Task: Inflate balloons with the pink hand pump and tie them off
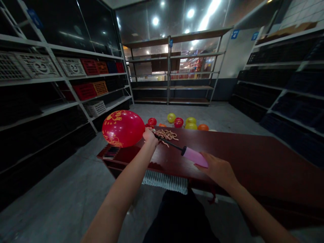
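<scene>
A large red balloon (123, 129) with yellow print hangs over the left end of the dark red table (227, 145). At its neck is my left hand (150, 136), fingers wrapped round the balloon's neck and the front end of a hand pump. The pump's black rod runs from there to its pink barrel (194, 156). My right hand (219, 168) is closed round the rear of that barrel. Just beyond my left hand, a tangled pile of tan strings (167, 135) lies on the table.
On the floor past the table sit several balloons, among them a yellow one (171, 117) and an orange one (203, 127). Shelves with crates (72, 66) stand at the left, more shelves behind and at right. A striped cloth (165, 181) is below the near edge.
</scene>
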A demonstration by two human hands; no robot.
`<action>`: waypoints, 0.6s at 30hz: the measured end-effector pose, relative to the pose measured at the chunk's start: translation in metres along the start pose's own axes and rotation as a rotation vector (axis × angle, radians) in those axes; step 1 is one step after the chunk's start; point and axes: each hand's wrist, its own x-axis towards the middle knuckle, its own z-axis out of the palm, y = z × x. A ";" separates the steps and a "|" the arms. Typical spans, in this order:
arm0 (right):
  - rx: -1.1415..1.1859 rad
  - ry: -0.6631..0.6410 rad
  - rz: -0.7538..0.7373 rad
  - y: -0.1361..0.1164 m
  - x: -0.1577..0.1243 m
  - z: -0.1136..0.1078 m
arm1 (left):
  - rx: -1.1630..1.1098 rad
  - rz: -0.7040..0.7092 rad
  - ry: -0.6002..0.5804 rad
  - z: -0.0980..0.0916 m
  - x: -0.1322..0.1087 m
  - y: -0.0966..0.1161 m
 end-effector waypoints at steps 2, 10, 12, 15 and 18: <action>0.047 -0.044 0.054 -0.002 0.000 -0.004 | -0.010 0.049 0.036 0.004 -0.006 -0.004; 0.135 -0.048 0.094 -0.017 0.017 -0.006 | -0.020 0.027 -0.077 0.022 -0.054 -0.045; 0.120 -0.019 0.086 -0.022 0.022 -0.005 | -0.025 0.009 -0.117 0.025 -0.067 -0.053; 0.081 0.025 0.057 -0.029 0.025 -0.004 | -0.028 -0.024 -0.123 0.030 -0.077 -0.056; 0.007 0.077 0.040 -0.032 0.025 -0.004 | -0.016 -0.074 -0.083 0.030 -0.073 -0.052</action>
